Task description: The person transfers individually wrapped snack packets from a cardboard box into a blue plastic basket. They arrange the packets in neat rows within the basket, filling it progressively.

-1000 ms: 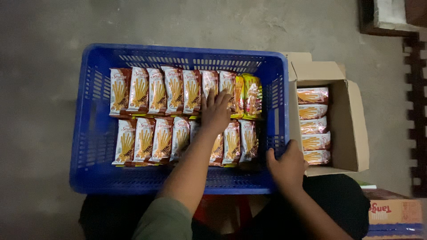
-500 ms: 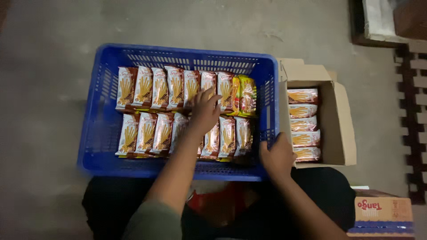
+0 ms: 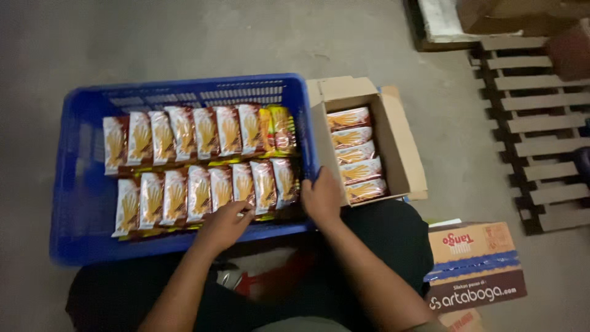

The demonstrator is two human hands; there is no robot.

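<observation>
A blue plastic crate (image 3: 83, 209) on the floor holds two rows of red-and-white snack packets (image 3: 203, 132), with yellow packets (image 3: 279, 126) at the right end of the far row. My left hand (image 3: 224, 224) rests at the crate's near edge, fingertips touching a packet of the near row (image 3: 243, 184). My right hand (image 3: 321, 198) grips the crate's near right corner. To the right stands an open cardboard box (image 3: 399, 147) with several of the same packets (image 3: 356, 154) stacked inside.
A sealed carton (image 3: 476, 261) with tape sits at my right knee. Wooden pallets (image 3: 534, 110) lie at the far right. My dark-trousered legs (image 3: 393, 240) are folded in front of the crate. Grey concrete floor (image 3: 184, 43) surrounds everything.
My left hand has pulled back from the far row to the near edge of the crate. The view has shifted, so the crate and box now sit further left and lower.
</observation>
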